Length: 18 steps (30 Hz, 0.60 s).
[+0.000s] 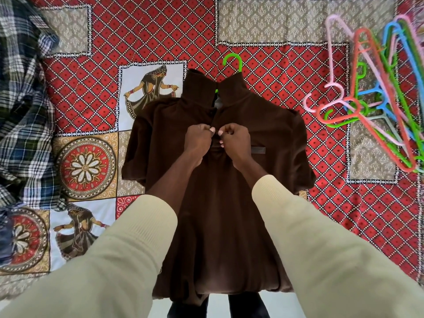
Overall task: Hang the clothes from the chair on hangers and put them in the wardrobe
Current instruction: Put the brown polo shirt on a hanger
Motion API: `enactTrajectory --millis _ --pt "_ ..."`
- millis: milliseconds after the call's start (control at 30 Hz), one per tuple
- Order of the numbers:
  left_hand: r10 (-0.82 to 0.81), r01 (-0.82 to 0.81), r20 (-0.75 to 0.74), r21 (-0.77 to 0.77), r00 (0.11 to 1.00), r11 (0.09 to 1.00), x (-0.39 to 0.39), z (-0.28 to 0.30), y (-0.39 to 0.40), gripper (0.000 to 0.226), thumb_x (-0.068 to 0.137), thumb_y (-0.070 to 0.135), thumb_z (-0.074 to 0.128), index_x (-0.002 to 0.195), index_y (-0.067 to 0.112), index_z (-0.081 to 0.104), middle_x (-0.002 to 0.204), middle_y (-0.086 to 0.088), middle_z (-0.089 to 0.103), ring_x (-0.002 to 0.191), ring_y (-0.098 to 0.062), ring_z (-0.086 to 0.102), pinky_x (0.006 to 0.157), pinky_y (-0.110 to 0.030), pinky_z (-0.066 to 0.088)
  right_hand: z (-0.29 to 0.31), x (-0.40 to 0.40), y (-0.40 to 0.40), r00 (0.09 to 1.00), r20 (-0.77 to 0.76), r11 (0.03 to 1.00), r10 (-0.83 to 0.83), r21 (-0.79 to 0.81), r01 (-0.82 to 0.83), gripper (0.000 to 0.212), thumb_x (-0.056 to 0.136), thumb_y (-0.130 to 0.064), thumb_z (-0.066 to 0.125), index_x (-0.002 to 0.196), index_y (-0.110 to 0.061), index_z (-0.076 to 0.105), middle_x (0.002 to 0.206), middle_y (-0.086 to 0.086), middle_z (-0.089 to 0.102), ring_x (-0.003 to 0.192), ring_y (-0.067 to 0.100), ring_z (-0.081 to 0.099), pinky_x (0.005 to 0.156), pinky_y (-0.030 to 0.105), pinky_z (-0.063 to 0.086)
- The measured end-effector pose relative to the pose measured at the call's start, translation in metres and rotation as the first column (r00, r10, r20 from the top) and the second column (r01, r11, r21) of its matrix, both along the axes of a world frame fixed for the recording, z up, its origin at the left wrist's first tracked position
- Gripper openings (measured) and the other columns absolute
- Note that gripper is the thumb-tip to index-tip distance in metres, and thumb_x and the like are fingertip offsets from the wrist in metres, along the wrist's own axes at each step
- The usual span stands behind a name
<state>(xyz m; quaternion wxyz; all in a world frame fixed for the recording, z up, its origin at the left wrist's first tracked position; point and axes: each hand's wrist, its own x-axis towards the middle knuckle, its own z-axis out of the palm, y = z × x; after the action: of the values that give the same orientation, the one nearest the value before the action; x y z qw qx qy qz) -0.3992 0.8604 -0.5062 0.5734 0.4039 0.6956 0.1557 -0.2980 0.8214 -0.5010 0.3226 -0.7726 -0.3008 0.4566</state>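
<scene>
Brown polo shirt (218, 180) lies flat, front up, on a patterned bedspread (149, 31), centre of view, collar at the far end and hem hanging over the near edge of the bed. A green hanger (232, 61) is inside it: only the hook shows, sticking out past the raised collar on the far side, plus a small green sliver in the collar gap.

Both hands meet at the shirt's button placket, just near of the collar, at mid-chest.
- Left hand (198, 140): fingers curled, thumb and fingertips pinching the left edge of the placket.
- Right hand (235, 140): fingers curled, pinching the right edge of the placket directly opposite.
- The two hands are almost touching, knuckles facing each other; fabric is puckered just near of them. Whether a button sits between the fingers cannot be told.
- Both forearms come in from the near edge, cream ribbed sleeves (298, 226) pushed back from the wrists.

A small dark patch label (258, 149) sits on the chest just right of the right hand.

Elsewhere: a pile of spare plastic hangers (376, 92) (pink, red, green, blue, grey) lies far right on the bedspread, well apart from the shirt. A crumpled plaid shirt (25, 99) lies along the left edge.
</scene>
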Motion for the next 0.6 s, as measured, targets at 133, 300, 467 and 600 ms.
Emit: enactTrajectory --millis 133,300,467,600 --pt "0.041 -0.041 -0.013 0.044 0.999 0.998 -0.003 -0.001 -0.002 0.019 0.095 0.023 0.06 0.08 0.015 0.069 0.085 -0.007 0.073 0.083 -0.024 0.07 0.079 -0.045 0.059 0.0 -0.006 -0.003 0.999 0.025 1.0 -0.028 0.007 0.028 0.024 0.086 -0.004 0.056 0.075 -0.021 0.068 0.077 0.0 0.069 0.069 0.016 0.066 0.062 0.034 0.055" --pt "0.043 -0.028 -0.128 0.116 0.991 0.993 -0.001 0.0 -0.002 0.016 0.083 0.03 0.075 0.081 0.021 0.061 0.086 -0.002 0.07 0.078 -0.021 0.068 0.077 -0.043 0.058 0.004 -0.001 0.002 0.991 0.126 0.998 -0.033 -0.05 0.04 0.012 0.086 -0.015 0.065 0.08 -0.022 0.073 0.08 0.001 0.072 0.078 0.019 0.068 0.071 0.036 0.057" --pt "-0.014 0.108 -0.293 0.308 0.956 0.945 -0.002 0.013 0.006 0.02 0.086 0.031 0.07 0.09 0.017 0.056 0.088 0.0 0.064 0.08 -0.017 0.059 0.074 -0.035 0.05 0.02 -0.009 0.005 0.916 0.392 0.996 0.089 -0.019 -0.089 0.012 0.088 -0.011 0.055 0.093 -0.009 0.065 0.099 0.008 0.062 0.085 0.022 0.056 0.071 0.029 0.041" --pt "0.06 -0.044 -0.08 0.191 0.995 0.981 -0.002 0.017 0.035 0.02 0.091 0.011 0.052 0.082 0.022 0.066 0.091 0.0 0.069 0.086 -0.015 0.066 0.079 -0.031 0.055 0.023 -0.009 0.022 0.87 0.481 0.985 0.11 0.063 -0.16 0.026 0.091 -0.024 0.061 0.109 -0.007 0.058 0.112 0.009 0.053 0.091 0.021 0.055 0.077 0.031 0.047"
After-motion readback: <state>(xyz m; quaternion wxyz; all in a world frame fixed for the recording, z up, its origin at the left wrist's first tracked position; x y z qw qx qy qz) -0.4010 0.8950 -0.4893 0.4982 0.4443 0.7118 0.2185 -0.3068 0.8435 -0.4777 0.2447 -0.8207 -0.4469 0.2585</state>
